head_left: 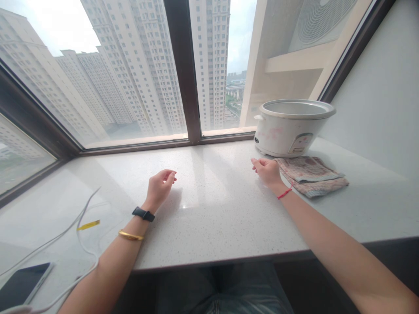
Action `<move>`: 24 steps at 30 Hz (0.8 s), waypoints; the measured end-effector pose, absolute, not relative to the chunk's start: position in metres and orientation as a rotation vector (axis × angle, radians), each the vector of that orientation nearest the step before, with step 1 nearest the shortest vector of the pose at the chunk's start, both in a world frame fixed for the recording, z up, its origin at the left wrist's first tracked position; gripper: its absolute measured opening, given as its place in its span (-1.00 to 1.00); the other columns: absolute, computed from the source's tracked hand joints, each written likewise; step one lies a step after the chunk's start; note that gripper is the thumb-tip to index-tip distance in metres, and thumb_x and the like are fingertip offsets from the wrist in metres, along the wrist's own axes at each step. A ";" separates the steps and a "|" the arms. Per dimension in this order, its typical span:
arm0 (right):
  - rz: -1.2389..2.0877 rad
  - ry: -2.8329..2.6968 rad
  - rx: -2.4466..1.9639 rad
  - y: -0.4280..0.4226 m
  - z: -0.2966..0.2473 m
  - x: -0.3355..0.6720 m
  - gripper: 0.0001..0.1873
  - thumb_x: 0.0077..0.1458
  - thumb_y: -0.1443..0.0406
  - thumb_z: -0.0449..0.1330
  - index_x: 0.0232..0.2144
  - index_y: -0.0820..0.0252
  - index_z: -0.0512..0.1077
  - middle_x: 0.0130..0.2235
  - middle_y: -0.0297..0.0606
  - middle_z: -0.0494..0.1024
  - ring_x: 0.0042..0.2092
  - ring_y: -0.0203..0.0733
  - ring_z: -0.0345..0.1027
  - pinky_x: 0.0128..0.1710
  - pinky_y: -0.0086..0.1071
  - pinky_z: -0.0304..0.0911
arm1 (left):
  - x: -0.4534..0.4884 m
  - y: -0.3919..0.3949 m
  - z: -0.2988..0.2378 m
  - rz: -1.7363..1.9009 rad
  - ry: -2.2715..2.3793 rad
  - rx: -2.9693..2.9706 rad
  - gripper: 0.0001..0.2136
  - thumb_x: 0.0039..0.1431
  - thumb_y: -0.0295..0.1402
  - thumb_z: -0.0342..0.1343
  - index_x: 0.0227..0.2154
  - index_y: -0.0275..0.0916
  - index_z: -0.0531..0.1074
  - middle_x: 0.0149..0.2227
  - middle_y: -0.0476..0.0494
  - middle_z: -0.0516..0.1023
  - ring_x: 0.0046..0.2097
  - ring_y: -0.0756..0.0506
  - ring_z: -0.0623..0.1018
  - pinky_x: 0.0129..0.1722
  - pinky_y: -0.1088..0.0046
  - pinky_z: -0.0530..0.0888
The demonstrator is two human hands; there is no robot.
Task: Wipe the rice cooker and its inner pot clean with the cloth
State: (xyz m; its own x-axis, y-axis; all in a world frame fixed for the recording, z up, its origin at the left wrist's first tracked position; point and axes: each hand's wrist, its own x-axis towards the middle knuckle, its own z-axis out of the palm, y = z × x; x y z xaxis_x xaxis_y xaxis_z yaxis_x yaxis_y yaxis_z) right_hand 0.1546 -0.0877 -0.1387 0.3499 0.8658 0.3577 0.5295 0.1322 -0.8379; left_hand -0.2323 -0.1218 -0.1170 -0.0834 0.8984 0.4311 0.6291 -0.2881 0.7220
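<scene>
My left hand [159, 186] hovers over the white speckled countertop [209, 218], fingers loosely curled and apart, holding nothing. A black watch and a gold bangle sit on that wrist. My right hand [267, 171] rests on the counter with its fingers curled into a loose fist, nothing visible in it, and a red string at the wrist. It lies just left of a folded patterned cloth [309, 174]. Close in front of it stands a white rice cooker [290, 127] without a lid.
A phone [22, 285] lies at the counter's near left corner with white cables [81, 226] and a yellow tag [88, 225] beside it. A large window with a dark frame [186, 74] runs along the back. A white wall rises on the right.
</scene>
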 end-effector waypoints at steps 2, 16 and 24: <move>0.395 -1.313 -1.534 -0.087 -0.139 0.155 -0.50 0.05 -0.06 0.14 -0.70 0.17 0.41 -0.67 -0.30 0.38 -0.56 -0.24 0.22 -0.44 -0.32 0.10 | -0.232 -0.122 -0.117 1.305 1.662 1.901 -0.77 0.21 -0.21 0.07 -0.32 -0.24 0.55 -0.44 -0.10 0.64 -0.38 -0.11 0.63 -0.29 0.36 0.50; 0.386 -1.313 -1.541 -0.087 -0.139 0.155 -0.50 0.06 -0.04 0.15 -0.70 0.16 0.41 -0.67 -0.31 0.38 -0.55 -0.24 0.23 -0.43 -0.32 0.10 | -0.232 -0.122 -0.117 1.300 1.666 1.899 -0.78 0.20 -0.22 0.08 -0.31 -0.24 0.55 -0.44 -0.09 0.64 -0.39 -0.11 0.63 -0.29 0.37 0.50; 0.389 -1.312 -1.538 -0.087 -0.140 0.155 -0.49 0.06 -0.06 0.15 -0.70 0.16 0.41 -0.67 -0.30 0.39 -0.56 -0.24 0.23 -0.43 -0.32 0.12 | -0.233 -0.122 -0.118 1.307 1.662 1.902 -0.78 0.20 -0.22 0.08 -0.31 -0.23 0.55 -0.44 -0.09 0.64 -0.39 -0.11 0.64 -0.30 0.37 0.50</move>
